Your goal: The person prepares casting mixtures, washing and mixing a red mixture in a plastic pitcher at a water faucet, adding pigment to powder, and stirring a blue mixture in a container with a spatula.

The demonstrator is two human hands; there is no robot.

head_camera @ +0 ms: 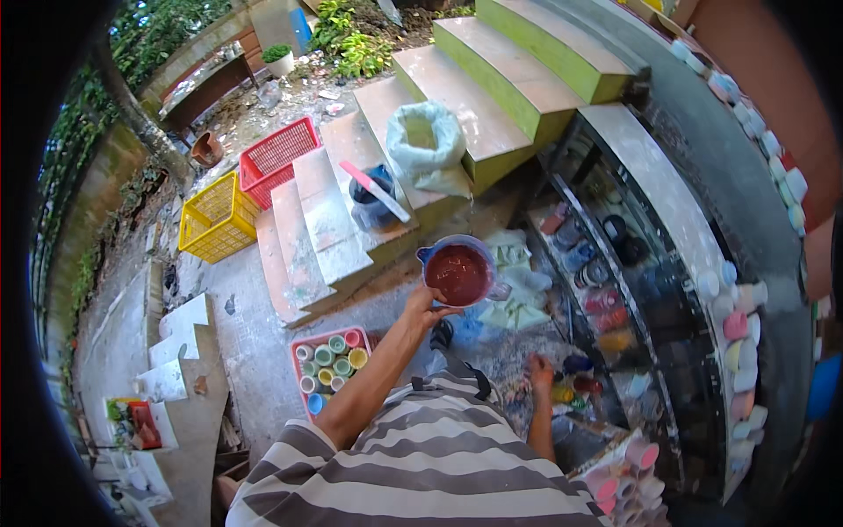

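Note:
My left hand (431, 304) grips the lower edge of a plastic pitcher (492, 253) with a spout and a handle. Inside it is a dark red liquid (458, 275), likely paint. Lower right, my right hand (541, 370) hangs with loosely bent fingers, and I see nothing in it. Close beside that hand, small bottles of colour (563, 394) stand on the ground, in yellow, red and blue. Beyond the pitcher, a dark bucket (369, 214) sits on the steps with a flat pink-and-white tool (374, 191) lying across its mouth.
A pale open sack (428, 148) stands on the tiled steps (454, 85). On the left are a yellow crate (217, 224), a red crate (276, 151) and a pink basket of painted cups (332, 362). To the right, a rack (606, 290) holds paint containers; pastel cups (741, 356) line a ledge.

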